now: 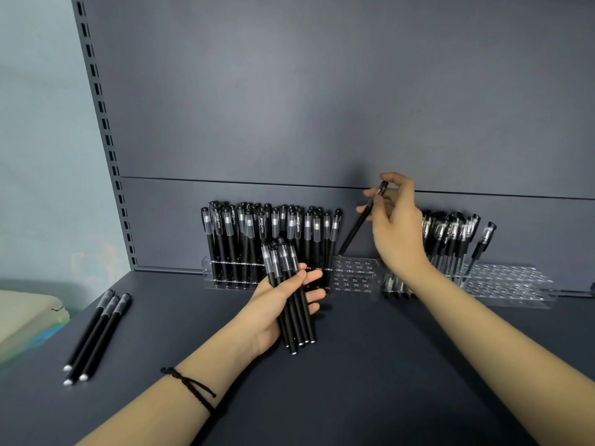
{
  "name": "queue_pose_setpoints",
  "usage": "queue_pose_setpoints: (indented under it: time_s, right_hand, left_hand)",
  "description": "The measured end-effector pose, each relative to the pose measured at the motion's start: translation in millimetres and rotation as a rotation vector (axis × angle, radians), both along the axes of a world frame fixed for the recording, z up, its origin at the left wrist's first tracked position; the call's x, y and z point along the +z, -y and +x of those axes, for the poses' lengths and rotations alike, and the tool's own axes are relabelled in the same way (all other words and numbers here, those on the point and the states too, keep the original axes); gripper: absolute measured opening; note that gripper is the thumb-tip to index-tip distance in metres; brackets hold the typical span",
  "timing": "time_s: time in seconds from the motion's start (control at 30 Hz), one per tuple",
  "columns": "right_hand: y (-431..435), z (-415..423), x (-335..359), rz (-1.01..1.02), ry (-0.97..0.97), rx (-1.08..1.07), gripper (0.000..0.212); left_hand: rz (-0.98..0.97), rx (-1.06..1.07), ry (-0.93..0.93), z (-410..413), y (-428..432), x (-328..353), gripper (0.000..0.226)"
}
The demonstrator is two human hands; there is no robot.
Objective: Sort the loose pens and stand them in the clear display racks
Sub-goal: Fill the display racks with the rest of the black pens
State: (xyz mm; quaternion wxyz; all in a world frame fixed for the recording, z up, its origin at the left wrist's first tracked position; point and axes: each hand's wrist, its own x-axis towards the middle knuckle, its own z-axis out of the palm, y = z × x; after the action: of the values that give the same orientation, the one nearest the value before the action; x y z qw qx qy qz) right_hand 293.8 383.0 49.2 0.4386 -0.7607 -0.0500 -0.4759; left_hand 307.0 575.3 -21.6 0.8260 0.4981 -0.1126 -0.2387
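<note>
Right hand: right hand [397, 220] raised in front of the back panel, fingers pinched on the cap end of a single black pen [362, 218]; pen tilted, lower tip just at the top of the left rack's bare holes.
Left hand: left hand [283, 304] palm up, low over the shelf, fingers curled round a bundle of black pens [291, 294], caps pointing toward the racks, butt ends past the heel of the palm.
Left wrist: black cord bracelet [190, 386].
Left rack: clear left rack [354, 275] against the back panel; left and middle packed with upright black pens, right end holds bare holes.
Right rack: clear right rack [508, 284] just beside the first; pens upright at its left part, partly hidden by the right forearm; one pen leaning alone further right; right part bare holes.
Loose pens: three loose pens [96, 336] side by side on the shelf, far left, well apart from both hands.
Open room: bare shelf between the loose pens and the left forearm, and in front of both racks.
Surface: dark grey shelf [370, 365], matte.
Room: grey back panel [322, 91] with a horizontal seam; slotted upright [106, 130] at left; pale wall beyond it.
</note>
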Motion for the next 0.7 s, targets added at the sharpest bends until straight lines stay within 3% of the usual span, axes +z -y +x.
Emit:
queue_pose_setpoints:
  time_s: [0.3,0.5,0.7]
  right_hand:
    - [2,8,-10,-0.119,-0.115,0.018,0.027]
    - [2,10,-25,-0.247,-0.32,0.034,0.038]
    - [-11,-1,-12,-0.206,-0.119,-0.072,0.034]
  left_hand:
    - [0.01,0.001,0.004,-1,1,1,0.034]
    - [0.037,-0.007,0.022,-3,1,2,0.034]
    - [0.069,-0.037,0.074,-5,0,3,0.034]
